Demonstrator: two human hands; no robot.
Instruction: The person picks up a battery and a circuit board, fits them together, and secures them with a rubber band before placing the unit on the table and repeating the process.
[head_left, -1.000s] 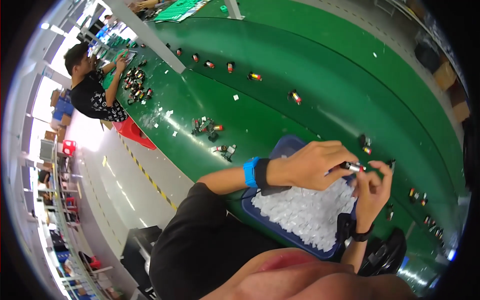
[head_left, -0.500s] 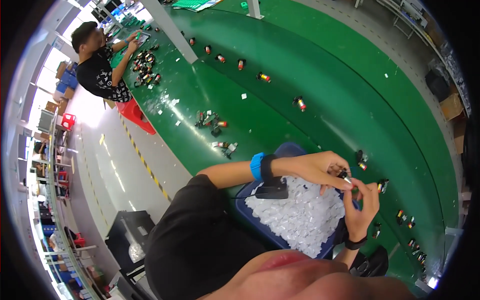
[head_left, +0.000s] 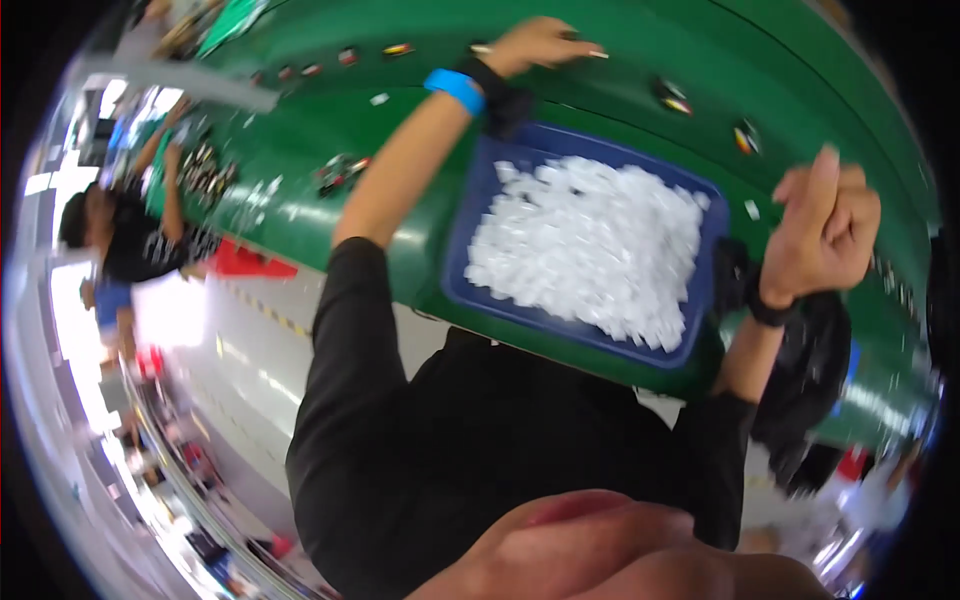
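Note:
Over the green belt, my left hand (head_left: 545,45) reaches out with its fingers stretched, and no held thing shows in it. Beside its wrist lies a small part (head_left: 480,48), partly hidden. My right hand (head_left: 825,225) is raised to the right of a blue tray (head_left: 712,240). Its fingers are curled in and one points up; whatever they may hold is hidden. Small white plastic pieces (head_left: 590,250) fill the tray in a loose heap. Between my hands, a small black part with coloured bands (head_left: 672,97) and another similar part (head_left: 745,137) lie on the belt, blurred.
More small parts (head_left: 397,48) sit in a row toward the far left. A little cluster of parts (head_left: 342,172) lies left of my left forearm. A black bag (head_left: 810,370) hangs by my right forearm. At the left another person (head_left: 140,235) works beside a heap of parts (head_left: 208,172).
My hands have come apart from the small part they held together. The left moved away over the belt, the right moved outward. The whole view has turned, and the tray is now fully visible.

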